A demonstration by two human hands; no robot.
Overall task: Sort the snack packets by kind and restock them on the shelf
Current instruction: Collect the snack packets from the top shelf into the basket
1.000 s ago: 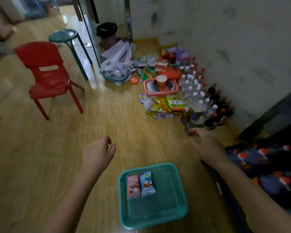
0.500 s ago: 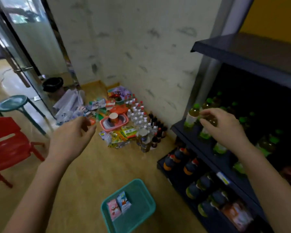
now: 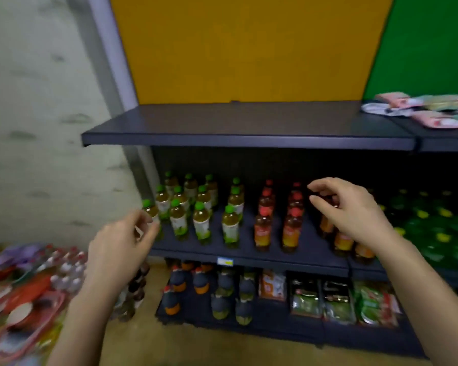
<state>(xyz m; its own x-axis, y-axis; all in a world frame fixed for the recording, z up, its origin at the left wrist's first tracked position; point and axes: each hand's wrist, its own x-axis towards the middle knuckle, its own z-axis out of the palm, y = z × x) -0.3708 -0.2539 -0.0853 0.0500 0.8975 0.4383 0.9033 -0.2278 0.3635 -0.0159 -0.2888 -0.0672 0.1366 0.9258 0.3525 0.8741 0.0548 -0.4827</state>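
Of the person we see only two hands and two forearms, and all of it is bare. The left hand (image 3: 117, 249) and the left forearm (image 3: 82, 320) are uncovered as far as the lower edge of the picture, where the arm is cut. The right hand (image 3: 354, 210) and the right forearm (image 3: 421, 294) are uncovered in the same way, as far as the right edge. Both forearms are slim and smooth, and they become narrower at the wrist. On the back of the right hand we can make out the knuckles. The left hand is blurred at its tips, so we cannot tell the nails.
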